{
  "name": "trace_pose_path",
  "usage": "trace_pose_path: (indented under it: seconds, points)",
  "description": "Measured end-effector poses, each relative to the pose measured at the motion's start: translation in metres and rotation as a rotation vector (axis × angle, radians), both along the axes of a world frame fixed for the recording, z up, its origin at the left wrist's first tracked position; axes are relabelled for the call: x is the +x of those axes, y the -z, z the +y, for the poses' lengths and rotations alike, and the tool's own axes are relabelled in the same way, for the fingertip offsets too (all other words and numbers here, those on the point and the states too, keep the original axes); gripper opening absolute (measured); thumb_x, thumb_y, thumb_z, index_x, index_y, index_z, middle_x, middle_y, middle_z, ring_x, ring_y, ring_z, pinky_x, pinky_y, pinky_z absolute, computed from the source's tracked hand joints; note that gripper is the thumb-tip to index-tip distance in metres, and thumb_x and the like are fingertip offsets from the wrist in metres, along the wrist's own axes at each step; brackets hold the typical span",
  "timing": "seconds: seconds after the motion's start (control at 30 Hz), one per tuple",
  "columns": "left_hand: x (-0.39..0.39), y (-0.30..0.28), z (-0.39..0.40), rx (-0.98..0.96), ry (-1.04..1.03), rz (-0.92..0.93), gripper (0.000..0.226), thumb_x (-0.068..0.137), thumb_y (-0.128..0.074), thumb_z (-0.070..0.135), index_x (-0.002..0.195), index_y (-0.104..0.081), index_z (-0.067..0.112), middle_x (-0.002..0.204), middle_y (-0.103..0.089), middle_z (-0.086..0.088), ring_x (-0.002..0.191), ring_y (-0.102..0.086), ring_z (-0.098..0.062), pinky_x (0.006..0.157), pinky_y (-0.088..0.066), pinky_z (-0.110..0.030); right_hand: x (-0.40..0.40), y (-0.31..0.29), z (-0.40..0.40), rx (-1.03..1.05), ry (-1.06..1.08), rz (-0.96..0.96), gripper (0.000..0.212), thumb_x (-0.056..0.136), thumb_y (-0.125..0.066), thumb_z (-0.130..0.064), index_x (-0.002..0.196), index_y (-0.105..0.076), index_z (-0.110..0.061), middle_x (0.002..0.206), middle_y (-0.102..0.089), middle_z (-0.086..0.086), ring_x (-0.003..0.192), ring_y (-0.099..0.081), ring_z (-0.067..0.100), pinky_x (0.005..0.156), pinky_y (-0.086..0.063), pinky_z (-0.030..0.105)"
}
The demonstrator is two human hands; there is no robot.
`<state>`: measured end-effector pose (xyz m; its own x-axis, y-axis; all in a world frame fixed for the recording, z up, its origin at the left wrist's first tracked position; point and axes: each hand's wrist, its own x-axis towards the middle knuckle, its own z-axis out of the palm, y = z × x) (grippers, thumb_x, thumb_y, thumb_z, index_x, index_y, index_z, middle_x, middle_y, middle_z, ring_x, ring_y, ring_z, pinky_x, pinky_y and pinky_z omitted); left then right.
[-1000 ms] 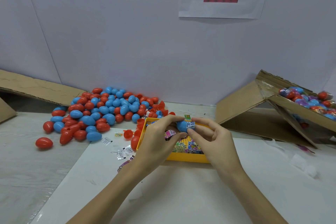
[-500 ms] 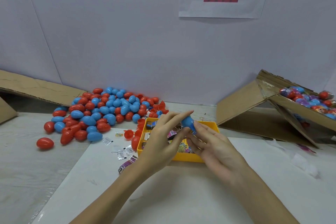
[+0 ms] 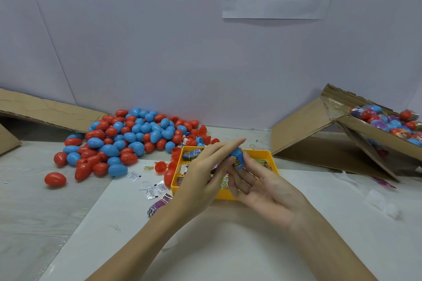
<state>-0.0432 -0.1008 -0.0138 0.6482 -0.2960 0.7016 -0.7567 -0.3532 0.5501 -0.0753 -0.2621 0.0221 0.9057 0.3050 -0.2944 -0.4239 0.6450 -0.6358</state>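
A blue plastic egg (image 3: 235,153) with a printed film sleeve (image 3: 239,164) round its lower part is held just above the yellow tray (image 3: 262,152). My left hand (image 3: 201,180) pinches the egg from the left, its fingers stretched out over the top. My right hand (image 3: 269,191) lies palm up, and its thumb and forefinger pinch the egg at the sleeve. Several printed sleeves lie in the tray, partly hidden by both hands.
A pile of red and blue eggs (image 3: 137,134) lies at the back left, with a lone red egg (image 3: 55,179) nearer. Small white sachets (image 3: 153,191) and a wrapped egg (image 3: 157,206) lie left of the tray. A tilted cardboard box (image 3: 301,130) at right holds wrapped eggs (image 3: 388,121).
The egg has been turned from lying sideways to pointing up. My right hand has rolled palm up, and the sleeve now sits round the egg's lower part.
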Motion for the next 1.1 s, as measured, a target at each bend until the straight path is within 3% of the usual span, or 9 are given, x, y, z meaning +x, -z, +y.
trace_pose_path:
  seconds: [0.1,0.23,0.33,0.43,0.57,0.7,0.83,0.97,1.1]
  points:
    - [-0.001,0.0,0.0,-0.015,-0.006,-0.002,0.044,0.107,-0.049,0.01,0.149,-0.052,0.023,0.125,-0.064,0.009,0.119,-0.059,-0.021,0.096,-0.05,-0.03,-0.003,-0.001,0.001,-0.005,-0.034,0.009,0.036,0.079,-0.082,-0.024,0.112,-0.078,-0.01,0.116,-0.075,0.014,0.105,-0.074,0.033,0.081,-0.062,0.039]
    - [-0.003,-0.003,0.001,-0.002,-0.052,-0.057,0.036,0.105,-0.051,0.005,0.138,-0.062,0.014,0.116,-0.069,0.002,0.106,-0.063,-0.019,0.09,-0.052,-0.035,-0.003,-0.001,0.004,0.006,-0.046,0.054,0.029,0.084,-0.079,-0.026,0.105,-0.079,-0.005,0.115,-0.075,0.017,0.101,-0.075,0.03,0.082,-0.06,0.04]
    - [-0.006,-0.005,0.0,-0.001,-0.049,-0.031,0.035,0.105,-0.051,0.006,0.136,-0.064,0.016,0.117,-0.07,0.004,0.109,-0.064,-0.015,0.092,-0.052,-0.03,-0.002,-0.001,0.004,-0.003,-0.037,0.062,0.03,0.085,-0.079,-0.026,0.105,-0.079,-0.004,0.113,-0.076,0.016,0.096,-0.076,0.028,0.083,-0.061,0.038]
    - [-0.009,-0.007,-0.002,-0.074,-0.003,0.14,0.036,0.106,-0.05,0.023,0.14,-0.061,0.022,0.126,-0.068,0.013,0.121,-0.061,-0.008,0.096,-0.05,-0.019,-0.001,0.0,0.002,-0.011,-0.024,0.041,0.035,0.086,-0.077,-0.024,0.114,-0.076,-0.004,0.114,-0.075,0.017,0.094,-0.077,0.027,0.084,-0.061,0.037]
    - [-0.005,-0.009,0.003,-0.017,0.019,0.126,0.032,0.1,-0.063,0.017,0.132,-0.066,0.018,0.122,-0.069,0.011,0.118,-0.062,-0.012,0.097,-0.05,-0.022,0.002,0.004,-0.003,-0.047,0.019,-0.038,0.035,0.094,-0.071,-0.023,0.121,-0.07,-0.002,0.115,-0.074,0.021,0.098,-0.076,0.029,0.078,-0.064,0.038]
    - [0.001,-0.01,0.008,0.053,-0.044,0.01,0.032,0.093,-0.072,0.009,0.125,-0.069,0.016,0.117,-0.069,0.008,0.113,-0.062,-0.009,0.096,-0.05,-0.023,0.0,0.008,0.0,-0.362,0.083,-0.295,0.034,0.097,-0.068,-0.028,0.118,-0.072,-0.002,0.112,-0.077,0.013,0.106,-0.075,0.025,0.086,-0.062,0.03]
    - [0.002,-0.008,0.007,0.112,-0.01,-0.034,0.041,0.086,-0.077,0.0,0.125,-0.069,0.014,0.119,-0.068,0.005,0.115,-0.061,-0.006,0.096,-0.048,-0.015,-0.003,0.011,0.007,-0.752,0.225,-0.411,0.033,0.089,-0.078,-0.022,0.119,-0.074,-0.008,0.101,-0.08,0.003,0.096,-0.076,0.017,0.085,-0.062,0.029]
    - [-0.001,-0.005,0.003,0.164,-0.045,-0.084,0.037,0.082,-0.081,0.001,0.117,-0.071,0.009,0.115,-0.069,0.0,0.106,-0.063,-0.008,0.091,-0.05,-0.013,-0.005,0.01,0.007,-0.819,0.258,-0.403,0.03,0.088,-0.079,-0.02,0.117,-0.075,-0.013,0.102,-0.079,0.0,0.094,-0.075,0.01,0.078,-0.06,0.02]
    - [-0.002,-0.001,0.001,0.262,-0.063,-0.106,0.042,0.081,-0.079,-0.003,0.121,-0.071,0.008,0.118,-0.07,-0.003,0.108,-0.065,-0.013,0.093,-0.054,-0.023,-0.004,0.013,0.006,-0.889,0.269,-0.434,0.029,0.088,-0.079,-0.012,0.116,-0.075,-0.016,0.104,-0.077,-0.005,0.089,-0.072,-0.003,0.068,-0.053,0.009]
